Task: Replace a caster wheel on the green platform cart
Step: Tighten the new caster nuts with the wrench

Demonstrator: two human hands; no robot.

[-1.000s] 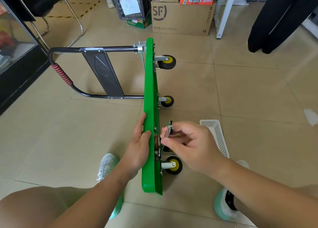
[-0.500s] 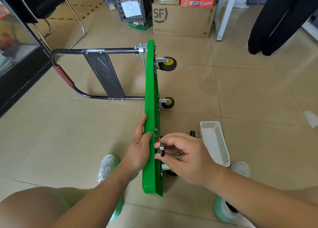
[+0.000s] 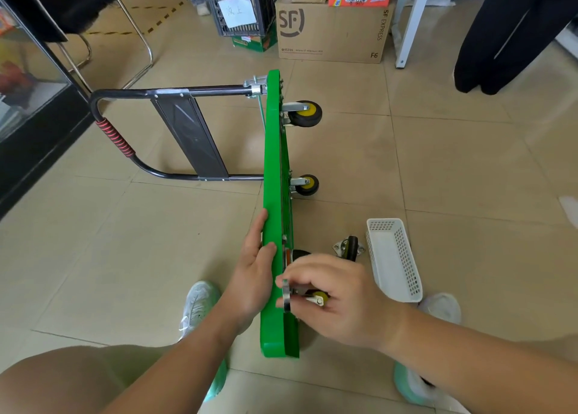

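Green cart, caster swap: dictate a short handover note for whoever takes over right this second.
Left hand: lies against the cart, bracing it on its long edge.
Right hand: pinches a caster plate against the underside at the near end; its wheel is mostly hidden.
Far casters: both mounted.
Loose caster: lies beside the white basket.
Done: apparently one caster is off.
Left: probably seat and fasten the held one; no bolts or tools visible.

Flat left grip (image 3: pixel 254 273), curled right grip (image 3: pixel 339 299)
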